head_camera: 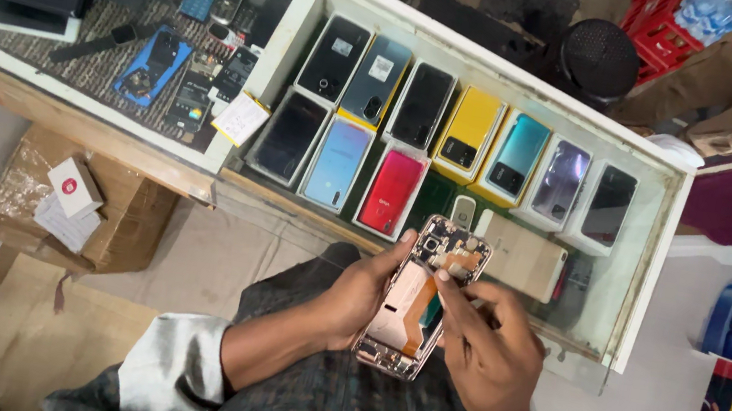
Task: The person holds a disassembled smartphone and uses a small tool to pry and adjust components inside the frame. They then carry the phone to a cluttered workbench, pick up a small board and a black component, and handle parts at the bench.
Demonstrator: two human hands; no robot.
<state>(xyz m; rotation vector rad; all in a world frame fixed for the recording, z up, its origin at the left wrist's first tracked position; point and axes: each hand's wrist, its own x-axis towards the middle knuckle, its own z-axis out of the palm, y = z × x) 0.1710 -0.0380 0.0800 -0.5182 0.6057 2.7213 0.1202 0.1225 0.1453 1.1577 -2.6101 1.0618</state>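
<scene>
Head | left hand (360,294) grips opened flat phone (422,296) | right hand (489,350) pinches its metallic frame

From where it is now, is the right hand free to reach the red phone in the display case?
Probably not: the red phone lies under the glass top of the display case, and the right hand is busy on the opened phone.
</scene>
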